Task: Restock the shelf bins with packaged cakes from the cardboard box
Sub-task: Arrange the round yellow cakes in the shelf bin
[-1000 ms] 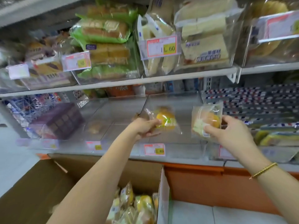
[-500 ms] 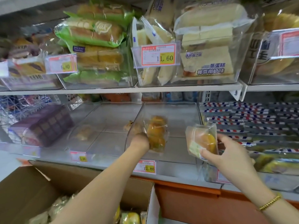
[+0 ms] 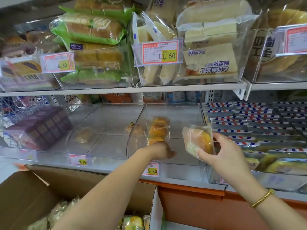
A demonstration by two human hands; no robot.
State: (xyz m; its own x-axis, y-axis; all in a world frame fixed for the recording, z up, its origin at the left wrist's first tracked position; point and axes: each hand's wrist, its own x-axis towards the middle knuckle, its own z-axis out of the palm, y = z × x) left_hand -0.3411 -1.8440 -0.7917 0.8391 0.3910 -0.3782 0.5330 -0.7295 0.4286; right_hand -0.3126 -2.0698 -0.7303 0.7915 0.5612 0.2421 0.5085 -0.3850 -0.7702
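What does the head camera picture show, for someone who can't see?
The left hand holds a wrapped cake inside a clear shelf bin, while the right hand holds another cake by its right wall. A cardboard box of cakes sits below.

Upper shelf: white metal board (image 3: 116, 90) running across the whole view.
Bracket: white, under the right end of that board (image 3: 240, 92).
Back upright: pale slotted strip (image 3: 211, 95) behind the lower shelf.
Base: orange panel (image 3: 199, 211) below the lower shelf's grey edge.
Wire rack: white wire (image 3: 18, 112), far left.
Floor: pale and smooth (image 3: 6, 168), visible at left.
Light: even and soft.
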